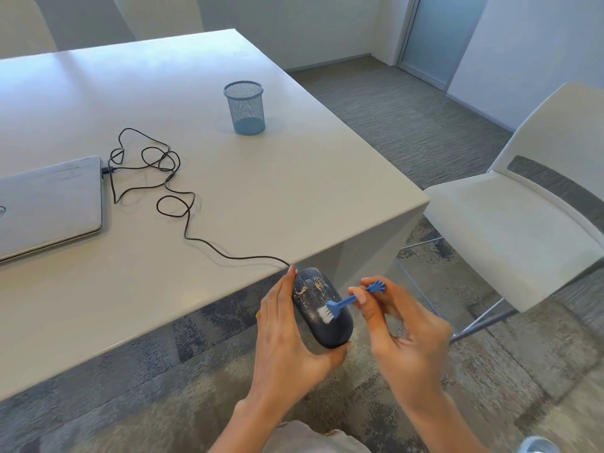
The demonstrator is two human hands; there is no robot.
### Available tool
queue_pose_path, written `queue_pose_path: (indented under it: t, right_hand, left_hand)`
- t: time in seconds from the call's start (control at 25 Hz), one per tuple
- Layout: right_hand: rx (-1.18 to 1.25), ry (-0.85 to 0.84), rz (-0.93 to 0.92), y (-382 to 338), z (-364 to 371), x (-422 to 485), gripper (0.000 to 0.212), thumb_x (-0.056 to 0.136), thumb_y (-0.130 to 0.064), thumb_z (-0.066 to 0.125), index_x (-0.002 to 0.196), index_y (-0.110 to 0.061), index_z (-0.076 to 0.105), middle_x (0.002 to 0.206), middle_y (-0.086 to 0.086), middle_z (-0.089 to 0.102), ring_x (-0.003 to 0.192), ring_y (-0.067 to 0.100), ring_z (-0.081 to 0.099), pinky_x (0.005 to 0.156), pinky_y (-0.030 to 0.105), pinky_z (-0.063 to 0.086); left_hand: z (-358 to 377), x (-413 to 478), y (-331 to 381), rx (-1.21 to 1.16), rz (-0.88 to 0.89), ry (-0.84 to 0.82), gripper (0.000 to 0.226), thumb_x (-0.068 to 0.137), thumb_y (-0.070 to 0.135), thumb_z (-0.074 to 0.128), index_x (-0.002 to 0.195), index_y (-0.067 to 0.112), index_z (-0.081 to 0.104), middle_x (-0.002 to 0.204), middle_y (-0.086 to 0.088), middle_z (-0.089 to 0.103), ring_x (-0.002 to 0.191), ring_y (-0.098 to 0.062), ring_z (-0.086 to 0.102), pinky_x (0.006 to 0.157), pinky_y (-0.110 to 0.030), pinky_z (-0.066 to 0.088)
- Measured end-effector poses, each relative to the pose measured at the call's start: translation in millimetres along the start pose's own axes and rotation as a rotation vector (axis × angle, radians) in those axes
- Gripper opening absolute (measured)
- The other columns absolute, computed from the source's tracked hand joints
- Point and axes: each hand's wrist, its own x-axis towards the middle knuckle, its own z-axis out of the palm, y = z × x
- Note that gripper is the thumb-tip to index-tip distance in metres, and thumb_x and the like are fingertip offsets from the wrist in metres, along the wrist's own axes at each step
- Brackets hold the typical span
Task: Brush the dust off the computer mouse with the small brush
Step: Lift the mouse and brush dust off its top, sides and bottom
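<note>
Cradling the dark, rounded computer mouse [322, 317] just off the smooth white bench [228, 197] edge, your left hand [287, 335] curls closed around its side. Your right hand [402, 325] pinches the small blue plastic brush [346, 300], white bristles touching the mouse's dust-speckled top.
</note>
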Motion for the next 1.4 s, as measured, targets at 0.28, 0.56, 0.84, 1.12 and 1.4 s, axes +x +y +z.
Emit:
queue_pose_path:
  t: [0.28, 0.56, 0.84, 1.12, 1.4]
  right_hand:
    - [-0.090, 0.043, 0.095, 32.3, -3.4, 18.2, 0.017, 0.082, -0.007, 0.074, 0.099, -0.009, 0.074, 0.083, 0.000, 0.074, 0.070, 0.013, 0.073, 0.072, 0.011, 0.056]
    - [0.050, 0.017, 0.018, -10.7, -5.9, 3.7, 0.015, 0.083, -0.019, 0.072, 0.094, -0.009, 0.073, 0.083, -0.002, 0.076, 0.073, 0.002, 0.073, 0.068, 0.015, 0.058]
    - [0.063, -0.072, 0.015, -11.3, 9.0, 0.0, 0.014, 0.084, -0.018, 0.070, 0.093, -0.009, 0.075, 0.081, -0.003, 0.076, 0.076, 0.000, 0.072, 0.068, 0.017, 0.059]
    - [0.018, 0.031, 0.053, 9.9, 11.3, 28.9, 0.019, 0.086, -0.020, 0.071, 0.097, -0.005, 0.074, 0.084, 0.000, 0.077, 0.074, 0.008, 0.075, 0.069, 0.023, 0.060]
    - [0.037, 0.038, 0.122, 8.6, -3.0, 38.6, 0.013, 0.087, -0.023, 0.069, 0.100, -0.022, 0.069, 0.083, -0.005, 0.075, 0.073, 0.007, 0.074, 0.070, 0.018, 0.059]
  left_hand:
    - [-1.4, -0.8, -0.9, 0.018, 0.001, -0.022, 0.124, 0.054, 0.059, 0.084, 0.151, 0.028, 0.012, 0.146, 0.015, 0.028, 0.137, -0.006, 0.027, 0.108, -0.047, 0.038]
    - [-0.4, 2.4, -3.4, 0.007, -0.008, -0.005, 0.120, 0.055, 0.059, 0.080, 0.150, 0.029, 0.013, 0.144, 0.015, 0.029, 0.136, 0.002, 0.022, 0.109, -0.043, 0.036]
    - [-1.2, 1.5, -1.4, -0.015, 0.014, 0.003, 0.115, 0.060, 0.061, 0.074, 0.151, 0.034, 0.009, 0.147, 0.015, 0.030, 0.137, 0.009, 0.015, 0.108, -0.031, 0.025]
    - [-2.0, -1.5, -2.7, 0.020, 0.032, 0.002, 0.127, 0.053, 0.059, 0.084, 0.150, 0.036, 0.007, 0.145, 0.018, 0.026, 0.138, -0.003, 0.023, 0.110, -0.041, 0.035]
    - [-5.9, 1.1, -2.2, 0.022, 0.049, 0.015, 0.125, 0.054, 0.062, 0.082, 0.150, 0.037, 0.006, 0.146, 0.016, 0.027, 0.139, -0.009, 0.027, 0.110, -0.047, 0.036]
